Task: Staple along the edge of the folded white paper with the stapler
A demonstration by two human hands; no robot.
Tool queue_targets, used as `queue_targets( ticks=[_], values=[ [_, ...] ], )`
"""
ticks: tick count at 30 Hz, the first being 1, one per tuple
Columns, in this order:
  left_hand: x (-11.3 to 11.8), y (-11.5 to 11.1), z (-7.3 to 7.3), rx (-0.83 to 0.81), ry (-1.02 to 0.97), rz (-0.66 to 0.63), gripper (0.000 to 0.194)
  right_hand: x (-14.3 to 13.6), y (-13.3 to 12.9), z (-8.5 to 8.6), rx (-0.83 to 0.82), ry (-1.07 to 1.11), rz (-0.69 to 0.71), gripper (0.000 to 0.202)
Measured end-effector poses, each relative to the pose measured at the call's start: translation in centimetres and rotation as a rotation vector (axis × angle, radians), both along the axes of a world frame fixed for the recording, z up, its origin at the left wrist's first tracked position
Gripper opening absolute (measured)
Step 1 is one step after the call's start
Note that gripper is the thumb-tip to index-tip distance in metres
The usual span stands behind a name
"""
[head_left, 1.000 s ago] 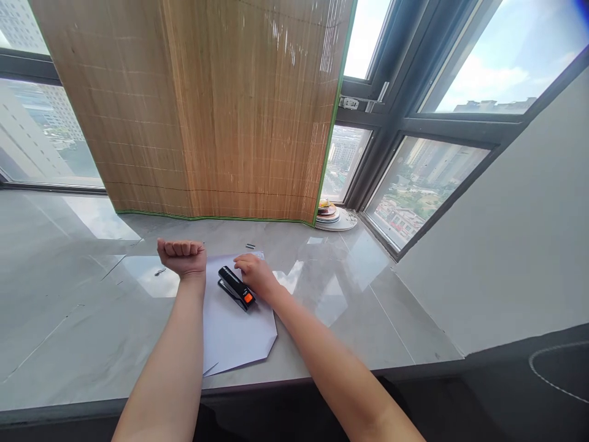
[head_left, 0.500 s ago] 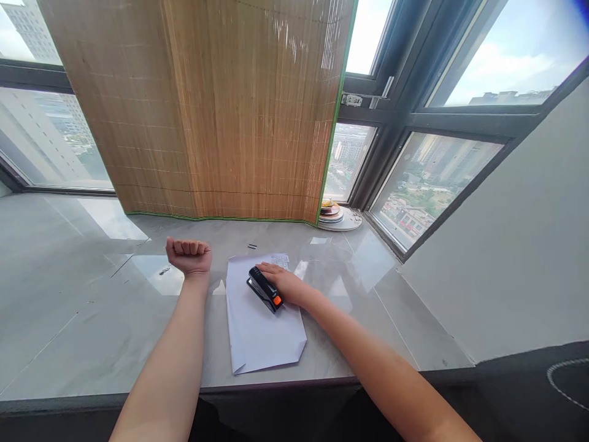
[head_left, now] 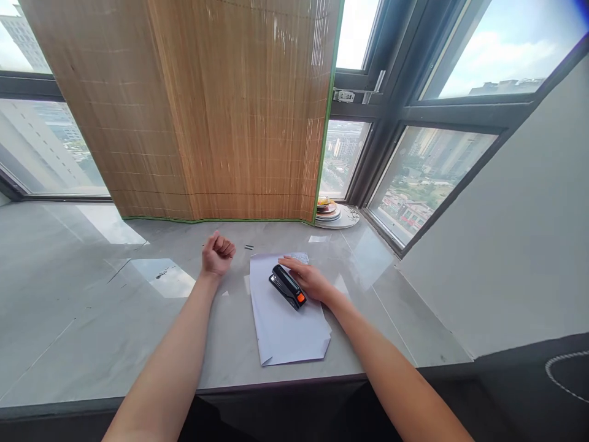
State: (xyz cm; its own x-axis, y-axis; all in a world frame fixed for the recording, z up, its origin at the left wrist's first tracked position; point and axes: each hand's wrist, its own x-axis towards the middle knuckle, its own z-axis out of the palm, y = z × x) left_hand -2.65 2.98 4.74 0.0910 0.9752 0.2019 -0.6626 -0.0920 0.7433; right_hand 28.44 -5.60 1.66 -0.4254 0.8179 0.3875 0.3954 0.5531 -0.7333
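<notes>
Our right hand (head_left: 311,279) lies flat beside the black stapler (head_left: 287,286), fingers spread narrow to pin the white paper (head_left: 288,325), while our left hand (head_left: 217,253) hovers fisted, seemingly empty.

The grey stone sill (head_left: 92,319) carries white paper (head_left: 288,325), stacked plates (head_left: 334,215) and, apparently, loose staples (head_left: 249,247).

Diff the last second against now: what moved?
The left hand came off the paper, moved toward it again and turned thumb-up, still fisted. The right hand stayed beside the stapler, flattening on the paper. The stapler stayed put on the sheet.
</notes>
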Motion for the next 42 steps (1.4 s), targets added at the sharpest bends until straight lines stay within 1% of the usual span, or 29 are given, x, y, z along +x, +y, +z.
queue_targets(
  ticks=[2, 3, 4, 6, 8, 10, 12, 13, 17, 20, 23, 27, 31, 33, 36, 39, 42],
  values=[
    [2.0, -0.3, -0.3, -0.004, 0.207, -0.045, 0.059, 0.4, -0.4, 0.5, 0.035, 0.167, -0.131, 0.04],
    [3.0, -0.5, -0.5, 0.002, 0.329, -0.053, 0.057, 0.5, -0.6, 0.7, 0.04, 0.211, -0.159, 0.043],
    [4.0, -0.8, -0.7, 0.013, 0.468, -0.046, 0.055, 0.6, -0.9, 0.9, 0.03, 0.219, -0.143, 0.046],
    [5.8, -1.3, -1.3, 0.062, 0.807, 0.018, 0.054, 0.6, -1.4, 1.1, -0.026, 0.144, 0.009, 0.05],
    [7.2, -1.8, -1.9, 0.159, 1.204, 0.089, 0.053, 0.5, -1.6, 1.2, -0.076, 0.039, 0.169, 0.057],
    [7.9, -2.1, -2.3, 0.256, 1.534, 0.119, 0.05, 0.4, -1.7, 1.3, -0.076, -0.02, 0.223, 0.067],
    [8.1, -2.0, -2.6, 0.303, 1.717, 0.107, 0.047, 0.4, -1.6, 1.5, -0.048, -0.053, 0.222, 0.07],
    [8.1, -1.9, -2.7, 0.313, 1.763, 0.1, 0.046, 0.4, -1.6, 1.6, -0.034, -0.063, 0.221, 0.065],
    [7.7, -1.5, -2.6, 0.326, 1.843, 0.064, 0.047, 0.2, -1.4, 1.8, 0.028, -0.027, 0.207, 0.036],
    [7.7, -1.4, -2.4, 0.323, 1.865, 0.059, 0.047, 0.2, -1.1, 2.0, 0.059, 0.036, 0.122, 0.029],
    [7.8, -1.5, -2.3, 0.328, 1.881, 0.057, 0.047, 0.3, -0.8, 2.0, 0.096, 0.025, 0.085, 0.029],
    [7.9, -1.6, -2.1, 0.322, 1.91, 0.044, 0.047, 0.2, -0.7, 1.8, 0.136, -0.021, 0.132, 0.029],
    [7.8, -1.6, -2.1, 0.312, 1.879, 0.028, 0.047, 0.0, -0.8, 2.0, 0.112, -0.038, 0.166, 0.033],
    [7.6, -1.5, -2.3, 0.31, 1.845, 0.034, 0.046, 0.4, -0.7, 2.2, 0.081, -0.02, 0.163, 0.037],
    [7.5, -1.3, -2.6, 0.31, 1.794, 0.047, 0.045, 1.8, -0.4, 2.5, 0.045, 0.068, 0.076, 0.031],
    [7.3, -1.1, -2.7, 0.298, 1.767, 0.049, 0.046, 3.6, -0.1, 2.4, -0.031, 0.125, -0.021, 0.036],
    [7.3, -1.0, -2.7, 0.266, 1.746, 0.051, 0.048, 4.7, 0.0, 2.2, -0.098, 0.124, -0.029, 0.037]
  ],
)
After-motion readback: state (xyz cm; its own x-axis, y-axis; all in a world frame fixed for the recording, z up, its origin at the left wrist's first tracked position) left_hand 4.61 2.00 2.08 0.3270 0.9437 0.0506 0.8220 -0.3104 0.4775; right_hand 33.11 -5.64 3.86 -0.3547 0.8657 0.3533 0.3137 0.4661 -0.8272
